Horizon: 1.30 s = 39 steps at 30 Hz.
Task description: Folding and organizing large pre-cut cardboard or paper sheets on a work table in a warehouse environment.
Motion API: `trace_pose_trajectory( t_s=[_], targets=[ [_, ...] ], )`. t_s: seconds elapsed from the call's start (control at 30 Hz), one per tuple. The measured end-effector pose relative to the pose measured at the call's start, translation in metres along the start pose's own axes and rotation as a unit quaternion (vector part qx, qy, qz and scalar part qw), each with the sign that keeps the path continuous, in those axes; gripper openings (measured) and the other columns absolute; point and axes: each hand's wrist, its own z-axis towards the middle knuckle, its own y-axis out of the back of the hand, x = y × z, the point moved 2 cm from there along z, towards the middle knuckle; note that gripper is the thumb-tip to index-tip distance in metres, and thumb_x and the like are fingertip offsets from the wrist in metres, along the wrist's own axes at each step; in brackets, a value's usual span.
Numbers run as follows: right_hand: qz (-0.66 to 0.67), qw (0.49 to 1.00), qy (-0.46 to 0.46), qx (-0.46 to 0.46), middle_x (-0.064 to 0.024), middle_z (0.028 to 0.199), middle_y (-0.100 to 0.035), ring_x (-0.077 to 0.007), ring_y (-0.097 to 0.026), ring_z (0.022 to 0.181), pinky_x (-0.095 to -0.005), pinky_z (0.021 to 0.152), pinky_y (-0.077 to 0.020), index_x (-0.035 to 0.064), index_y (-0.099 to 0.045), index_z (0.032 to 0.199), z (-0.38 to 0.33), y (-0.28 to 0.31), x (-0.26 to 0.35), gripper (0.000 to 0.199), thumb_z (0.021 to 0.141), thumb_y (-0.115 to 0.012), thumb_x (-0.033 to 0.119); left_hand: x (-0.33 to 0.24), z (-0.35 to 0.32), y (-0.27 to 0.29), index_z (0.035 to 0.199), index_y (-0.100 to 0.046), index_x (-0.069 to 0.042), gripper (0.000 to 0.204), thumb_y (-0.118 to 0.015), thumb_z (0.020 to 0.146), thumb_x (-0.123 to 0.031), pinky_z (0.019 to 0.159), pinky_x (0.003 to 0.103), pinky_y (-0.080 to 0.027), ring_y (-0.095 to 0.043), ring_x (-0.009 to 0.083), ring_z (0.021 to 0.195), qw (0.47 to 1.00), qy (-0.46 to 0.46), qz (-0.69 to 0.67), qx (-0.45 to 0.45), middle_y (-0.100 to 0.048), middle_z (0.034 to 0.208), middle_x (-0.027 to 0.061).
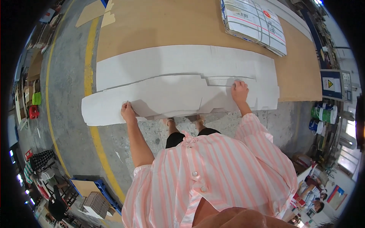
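A long white cardboard sheet with cut notches lies across the near side of the work surface, its near edge overhanging the floor. Beneath it and farther back is a second white cardboard piece; whether the two are joined I cannot tell. My left hand pinches the upper sheet near its left part, close to the near edge. Farther right, my right hand has its fingers curled closed on the white cardboard beside a stepped cut-out. The fingertips of the right hand are partly hidden.
A strapped bundle of flat printed cartons sits at the back right on the brown board. A yellow floor line runs along the left. To the right stands an electrical box. A pallet with stacked cardboard is at lower left.
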Motion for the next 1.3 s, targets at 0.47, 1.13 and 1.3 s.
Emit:
trace_pose_trajectory(
  t_s=[0.47,1.13,1.3],
  targets=[
    [-0.029,0.998,0.02,0.044,-0.0076,0.118,-0.048,-0.0286,-0.043,0.11,-0.0458,0.085,-0.0396,0.0123,-0.048,0.117,0.126,-0.015,0.096,0.046,0.074,-0.061,0.024,-0.003,-0.002,0.007,0.084,-0.061,-0.001,0.013,-0.058,0.083,-0.014,0.059,0.022,-0.037,-0.045,0.0073,0.063,0.999,0.041,-0.009,0.005,-0.053,0.07,-0.0024],
    [-0.384,0.849,0.315,0.18,-0.0135,0.112,-0.058,-0.0298,-0.028,0.128,-0.0565,0.104,-0.0101,0.0079,-0.067,0.096,0.141,0.005,0.13,0.027,0.078,-0.05,0.021,0.001,-0.002,0.003,0.083,-0.063,-0.002,0.014,-0.059,0.082,-0.014,0.057,0.022,-0.038,-0.047,0.0063,0.063,0.999,0.035,-0.002,-0.004,-0.056,0.07,-0.0023],
    [-0.37,0.832,0.374,0.177,-0.0144,0.116,-0.054,-0.0299,-0.028,0.128,-0.057,0.103,-0.0119,0.0078,-0.067,0.094,0.148,0.006,0.118,0.029,0.078,-0.049,0.023,0.002,-0.002,0.004,0.082,-0.063,-0.001,0.014,-0.059,0.082,-0.014,0.057,0.022,-0.037,-0.046,0.0073,0.062,1.0,0.019,-0.015,-0.014,-0.055,0.068,-0.0025]
  ],
)
